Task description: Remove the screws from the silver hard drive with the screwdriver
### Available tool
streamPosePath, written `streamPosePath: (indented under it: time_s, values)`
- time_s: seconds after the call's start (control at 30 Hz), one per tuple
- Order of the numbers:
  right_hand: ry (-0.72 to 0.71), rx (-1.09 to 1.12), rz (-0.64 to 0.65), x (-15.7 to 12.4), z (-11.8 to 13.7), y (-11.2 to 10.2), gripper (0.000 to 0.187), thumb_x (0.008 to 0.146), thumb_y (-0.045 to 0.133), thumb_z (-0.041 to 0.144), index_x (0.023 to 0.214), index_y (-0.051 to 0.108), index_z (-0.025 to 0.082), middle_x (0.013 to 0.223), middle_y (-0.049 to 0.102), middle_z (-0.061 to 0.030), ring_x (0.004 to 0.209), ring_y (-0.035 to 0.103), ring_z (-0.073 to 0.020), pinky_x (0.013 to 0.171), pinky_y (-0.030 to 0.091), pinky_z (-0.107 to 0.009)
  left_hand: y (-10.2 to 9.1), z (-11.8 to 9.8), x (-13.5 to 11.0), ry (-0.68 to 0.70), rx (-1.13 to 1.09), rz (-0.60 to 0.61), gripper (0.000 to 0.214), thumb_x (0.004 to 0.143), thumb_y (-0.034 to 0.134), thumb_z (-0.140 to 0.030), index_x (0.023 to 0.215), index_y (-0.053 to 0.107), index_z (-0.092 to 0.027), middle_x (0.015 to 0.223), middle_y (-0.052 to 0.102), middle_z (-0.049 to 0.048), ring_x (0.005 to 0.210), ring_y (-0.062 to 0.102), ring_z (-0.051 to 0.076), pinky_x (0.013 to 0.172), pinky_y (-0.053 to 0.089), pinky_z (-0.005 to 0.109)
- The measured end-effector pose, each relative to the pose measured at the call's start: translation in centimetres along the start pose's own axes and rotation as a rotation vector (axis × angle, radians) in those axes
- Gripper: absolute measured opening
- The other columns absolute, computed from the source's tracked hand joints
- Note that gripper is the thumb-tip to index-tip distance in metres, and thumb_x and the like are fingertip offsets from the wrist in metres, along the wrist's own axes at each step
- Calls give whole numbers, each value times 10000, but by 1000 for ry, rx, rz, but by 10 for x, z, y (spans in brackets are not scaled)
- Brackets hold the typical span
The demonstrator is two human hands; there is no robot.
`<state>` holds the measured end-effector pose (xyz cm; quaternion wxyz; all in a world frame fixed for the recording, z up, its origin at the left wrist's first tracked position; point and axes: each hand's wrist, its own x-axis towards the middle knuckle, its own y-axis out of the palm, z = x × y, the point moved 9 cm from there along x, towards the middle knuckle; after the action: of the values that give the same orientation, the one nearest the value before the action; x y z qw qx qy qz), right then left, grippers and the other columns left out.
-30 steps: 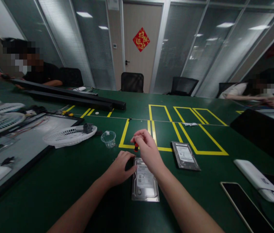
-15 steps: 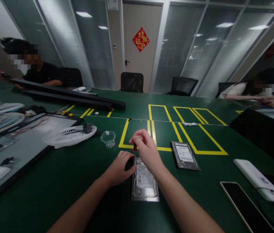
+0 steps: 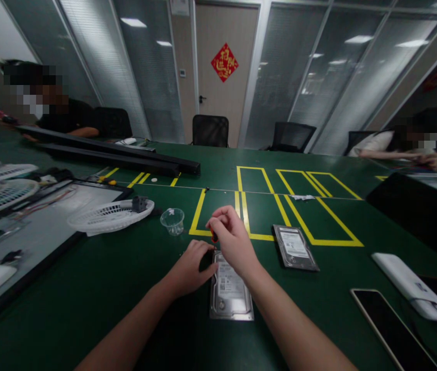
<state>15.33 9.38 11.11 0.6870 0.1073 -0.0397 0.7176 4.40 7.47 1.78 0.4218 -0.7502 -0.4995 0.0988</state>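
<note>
A silver hard drive [image 3: 231, 296] with a white label lies flat on the table before me. My left hand [image 3: 192, 268] grips its upper left edge, thumb on the label side and index finger near the top corner. In my right hand [image 3: 232, 234] is a small red-and-black screwdriver [image 3: 214, 236], held upright between thumb and fingers. Its tip points down at the drive's upper left corner, beside my left index finger; the contact itself is too small to make out. Part of the drive is hidden under my right wrist.
A second hard drive [image 3: 295, 248] lies to the right, near a white device [image 3: 414, 286] and a phone [image 3: 390, 327]. To the left stand a clear plastic cup [image 3: 172, 222] and a white fan grille [image 3: 106, 217]. Long black bars [image 3: 125, 152] lie farther back. Two people sit across the table.
The screwdriver has turned slightly in my right fingers, and less of its handle shows now. My left hand and the hard drive stay in place.
</note>
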Motion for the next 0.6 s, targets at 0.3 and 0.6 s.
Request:
streamPosePath:
  time_s: [0.3,0.6]
  values:
    - [9,1,-15,1,-1,0,182,869,670,357,949,561,235,829,591,20,762,573,-173,706,445,-324,-1,-1,0,9,-3,2,250,928,703,-252,1171,658,-211,1186,696,107,1156,590,315,1028,522,500]
    - [23,-8,34,-2,1,5,128,873,632,327,926,545,250,740,597,42,702,561,-168,701,449,-326,-1,-1,-1,-3,-9,5,307,920,715,-239,1223,663,-223,1211,697,109,1159,594,323,1033,523,513]
